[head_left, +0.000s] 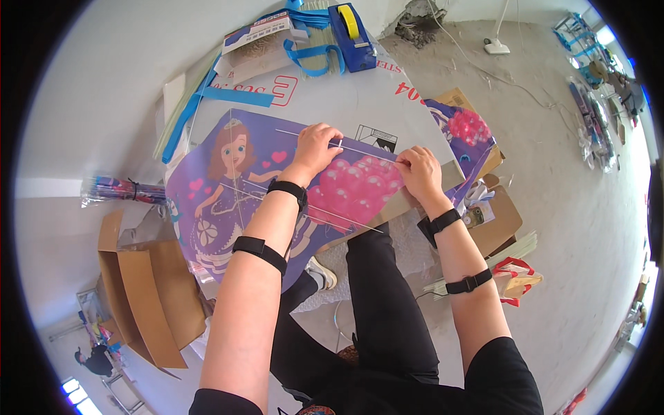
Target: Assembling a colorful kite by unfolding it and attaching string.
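A purple kite sheet printed with a princess, hearts and pink balloons lies on the work table in front of me. Several thin white rods cross it; one thin white rod runs along its upper right part. My left hand is closed in a pinch over that rod, with a small white bit showing between thumb and forefinger. At the rod's right end, by the sheet's corner, my right hand is closed, fingertips pressed together on the rod. Whether it also grips the sheet's edge is hidden.
A blue tape dispenser, an open small-parts box and blue strips lie at the table's far side. An open cardboard box stands left; another cardboard box stands right, beside another purple printed sheet.
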A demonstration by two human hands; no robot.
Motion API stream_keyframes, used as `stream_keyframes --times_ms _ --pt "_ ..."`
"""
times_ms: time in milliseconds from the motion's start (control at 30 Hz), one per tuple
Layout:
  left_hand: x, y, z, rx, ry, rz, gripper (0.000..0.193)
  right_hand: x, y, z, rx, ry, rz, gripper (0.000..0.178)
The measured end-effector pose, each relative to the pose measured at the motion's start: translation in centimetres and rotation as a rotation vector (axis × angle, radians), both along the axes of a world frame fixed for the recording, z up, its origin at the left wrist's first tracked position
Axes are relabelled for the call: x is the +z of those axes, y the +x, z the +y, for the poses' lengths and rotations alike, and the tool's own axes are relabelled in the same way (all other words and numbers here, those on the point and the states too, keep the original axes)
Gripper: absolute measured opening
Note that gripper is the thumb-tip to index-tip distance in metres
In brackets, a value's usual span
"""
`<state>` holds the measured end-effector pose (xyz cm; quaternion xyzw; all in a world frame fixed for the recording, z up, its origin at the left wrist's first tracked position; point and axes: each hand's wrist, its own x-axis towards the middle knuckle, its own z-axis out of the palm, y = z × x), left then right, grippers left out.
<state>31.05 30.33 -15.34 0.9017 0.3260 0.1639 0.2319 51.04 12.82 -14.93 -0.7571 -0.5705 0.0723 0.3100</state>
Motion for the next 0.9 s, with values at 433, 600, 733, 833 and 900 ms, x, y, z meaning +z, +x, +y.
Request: stream_keyframes --times_ms 433,600,733,833,900 --pt "0.5 0.8 0.1 -0.05 0.086 -0.082 0.019 0.0 0.2 0.0 -0.006 -0.006 -0.031 0.006" --pt "0.3 -0.1 -0.3 -0.076 0.084 -0.115 0.02 0.1 0.0 -0.1 -0.021 0.011 -0.009 0.007" --pt "0.2 -0.5 -0.8 -0.118 0.095 -0.226 0.017 -0.2 0.2 -0.2 -0.032 0.042 -0.011 0.008" --pt "-0.2 -0.5 -0.7 0.013 0.073 -0.243 0.017 -0.3 0.1 -0.1 -0.036 0.04 -0.008 0.008" --pt "-0.1 -0.4 -0.7 0.028 0.061 -0.218 0.021 -0.3 0.2 -0.1 -0.037 0.042 -0.005 0.008"
